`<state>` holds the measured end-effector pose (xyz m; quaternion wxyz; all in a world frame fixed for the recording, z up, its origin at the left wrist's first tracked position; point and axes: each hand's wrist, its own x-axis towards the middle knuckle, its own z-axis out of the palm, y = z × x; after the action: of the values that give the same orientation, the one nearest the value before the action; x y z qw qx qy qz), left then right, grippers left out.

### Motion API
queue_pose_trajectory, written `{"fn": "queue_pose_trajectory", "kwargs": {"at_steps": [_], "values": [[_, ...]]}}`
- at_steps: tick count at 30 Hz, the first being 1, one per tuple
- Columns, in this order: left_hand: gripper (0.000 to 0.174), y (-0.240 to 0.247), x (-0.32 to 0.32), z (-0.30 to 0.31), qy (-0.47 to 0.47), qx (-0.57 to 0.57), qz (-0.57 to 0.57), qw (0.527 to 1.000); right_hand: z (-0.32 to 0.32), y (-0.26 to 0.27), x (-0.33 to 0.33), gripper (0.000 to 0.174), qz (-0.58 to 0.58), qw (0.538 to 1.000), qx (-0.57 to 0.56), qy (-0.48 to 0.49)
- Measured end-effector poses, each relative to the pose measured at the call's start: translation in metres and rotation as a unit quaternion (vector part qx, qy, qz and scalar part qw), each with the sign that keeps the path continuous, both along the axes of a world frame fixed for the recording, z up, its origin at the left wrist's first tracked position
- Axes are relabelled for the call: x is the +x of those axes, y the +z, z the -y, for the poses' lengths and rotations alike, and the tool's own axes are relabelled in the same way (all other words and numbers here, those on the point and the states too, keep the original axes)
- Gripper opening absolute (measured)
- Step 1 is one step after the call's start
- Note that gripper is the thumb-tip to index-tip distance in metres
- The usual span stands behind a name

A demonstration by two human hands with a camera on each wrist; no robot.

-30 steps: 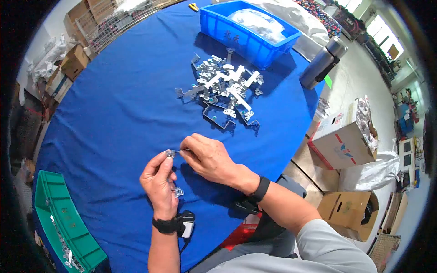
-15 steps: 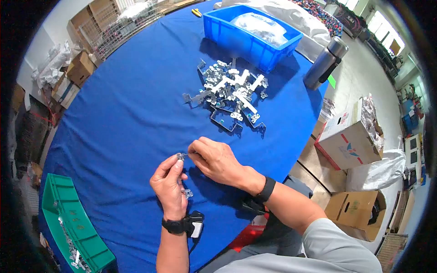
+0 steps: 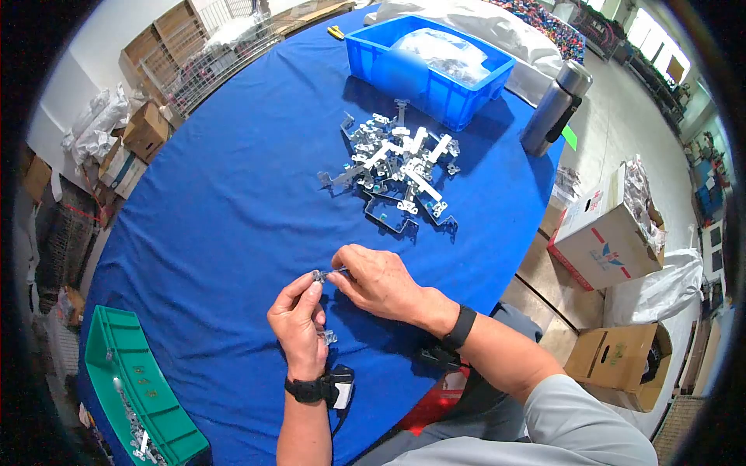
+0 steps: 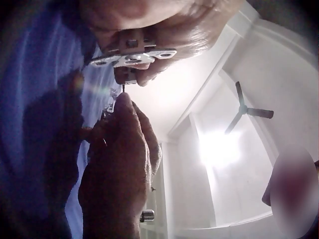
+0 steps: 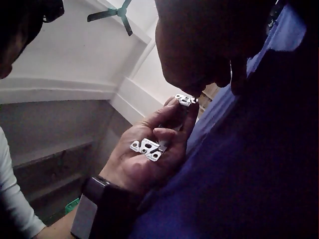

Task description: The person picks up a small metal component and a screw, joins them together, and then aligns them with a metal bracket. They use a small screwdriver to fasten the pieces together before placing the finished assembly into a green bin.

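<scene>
Left grip (image 3: 299, 322) pinching a small metal fitting (image 5: 184, 100) at its fingertips, holed plate (image 5: 148, 149) by the palm | right grip (image 3: 381, 283) pinching a thin piece (image 3: 337, 270) at that fitting | both above the blue-clothed surface (image 3: 202, 225) | bracket pile (image 3: 400, 163) ahead, apart | blue crate (image 3: 447, 101) behind it, steel flask (image 3: 553, 113) to the right

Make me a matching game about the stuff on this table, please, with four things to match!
Things:
1. left hand
2. pile of metal parts
3. green bin
4. flask

Where or how:
A. silver-coloured, to the right of the blue bin in the head view
B. at the lower left in the head view
C. pinches a small metal piece
D. heaped on the blue cloth

Right pairs: 1-C, 2-D, 3-B, 4-A.
</scene>
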<state>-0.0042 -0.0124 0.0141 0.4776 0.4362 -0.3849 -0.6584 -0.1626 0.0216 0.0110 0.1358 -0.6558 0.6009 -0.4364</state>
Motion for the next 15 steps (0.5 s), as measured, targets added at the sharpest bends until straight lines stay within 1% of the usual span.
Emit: {"fn": "queue_pose_trajectory", "kwargs": {"at_steps": [3, 7, 9, 14, 15], "values": [[0.016, -0.0018, -0.0002, -0.0003, 0.001, -0.012, 0.001, 1.0, -0.0006, 0.0015, -0.0009, 0.016, 0.002, 1.0, -0.003, 0.008], [0.015, 0.0002, 0.0, -0.0011, 0.001, 0.0, 0.003, 1.0, -0.0005, 0.0001, -0.0006, 0.016, -0.01, 1.0, 0.002, 0.012], [0.014, -0.0015, 0.0011, -0.0006, -0.012, -0.01, 0.014, 1.0, 0.0001, -0.0016, 0.0, 0.016, -0.024, 1.0, -0.004, 0.009], [0.015, 0.0014, 0.0016, 0.0009, 0.001, 0.009, 0.002, 1.0, -0.0009, 0.0035, -0.0004, 0.015, 0.009, 1.0, 0.013, 0.017], [0.016, 0.0021, 0.0003, 0.0002, 0.003, 0.009, -0.001, 1.0, 0.0001, 0.0018, -0.0009, 0.014, 0.003, 1.0, -0.012, 0.022]]}}
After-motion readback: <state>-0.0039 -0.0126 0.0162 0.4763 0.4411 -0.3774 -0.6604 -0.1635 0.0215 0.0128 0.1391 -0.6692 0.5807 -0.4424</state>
